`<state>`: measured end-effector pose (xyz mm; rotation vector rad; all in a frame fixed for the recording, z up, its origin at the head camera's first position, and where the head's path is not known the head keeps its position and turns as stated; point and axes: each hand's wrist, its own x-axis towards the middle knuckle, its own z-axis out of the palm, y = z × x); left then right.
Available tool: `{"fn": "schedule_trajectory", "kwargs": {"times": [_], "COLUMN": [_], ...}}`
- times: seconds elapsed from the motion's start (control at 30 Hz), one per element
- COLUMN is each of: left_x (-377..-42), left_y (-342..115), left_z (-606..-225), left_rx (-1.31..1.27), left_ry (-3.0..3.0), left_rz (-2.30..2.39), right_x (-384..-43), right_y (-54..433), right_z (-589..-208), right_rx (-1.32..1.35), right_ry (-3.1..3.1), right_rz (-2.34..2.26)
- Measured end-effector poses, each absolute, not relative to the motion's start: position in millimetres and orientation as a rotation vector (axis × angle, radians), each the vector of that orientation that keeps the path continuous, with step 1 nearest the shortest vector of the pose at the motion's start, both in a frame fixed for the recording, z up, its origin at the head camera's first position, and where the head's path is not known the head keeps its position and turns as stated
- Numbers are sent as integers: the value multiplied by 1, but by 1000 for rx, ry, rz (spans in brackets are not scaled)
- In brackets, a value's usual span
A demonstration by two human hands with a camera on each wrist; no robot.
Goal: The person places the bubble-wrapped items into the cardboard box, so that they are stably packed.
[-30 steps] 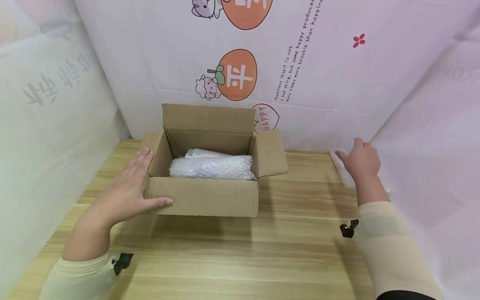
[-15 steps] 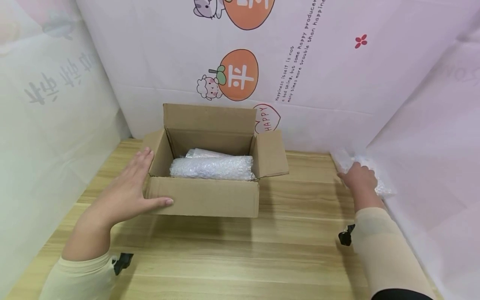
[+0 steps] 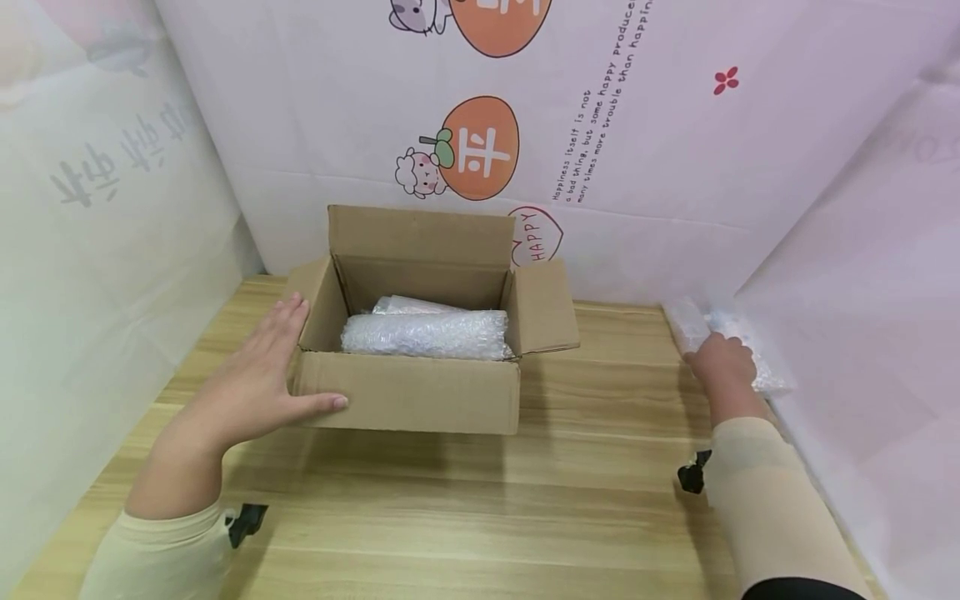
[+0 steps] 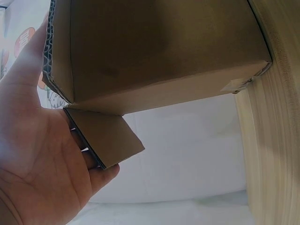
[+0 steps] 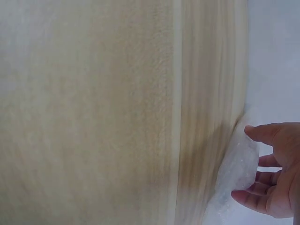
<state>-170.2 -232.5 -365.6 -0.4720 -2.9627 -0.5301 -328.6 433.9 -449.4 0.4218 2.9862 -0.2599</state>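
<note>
An open cardboard box (image 3: 408, 392) stands on the table in the head view. Two bubble-wrapped bundles (image 3: 423, 333) lie in it; what they contain cannot be made out. My left hand (image 3: 243, 387) rests at the box's left corner, fingers extended along the left flap (image 4: 105, 136), thumb on the front flap. At the far right, my right hand (image 3: 723, 367) grips a piece of bubble wrap (image 5: 236, 166) against the right wall. In the right wrist view the thumb and curled fingers meet its edge; the hand partly hides it from the head camera.
The wooden table (image 3: 420, 525) runs between white cloth walls on the left, right and back. A printed back wall (image 3: 637, 242) rises close behind the box. The right flap (image 3: 546, 307) of the box sticks outward over the table.
My right hand has come down from above onto the bubble wrap, its fingers curling in. The left hand and the box have stayed in place.
</note>
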Motion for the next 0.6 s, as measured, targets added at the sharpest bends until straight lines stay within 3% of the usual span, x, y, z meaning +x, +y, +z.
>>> {"fn": "schedule_trajectory", "kwargs": {"times": [0.6], "left_x": [-171], "left_y": [-233], "left_z": [-366], "left_rx": [-486], "left_ry": [-2945], "left_rz": [-537], "right_x": [-315], "right_y": [414], "right_z": [-399], "right_rx": [192], "right_ry": [2990], "right_rz": [-406]}}
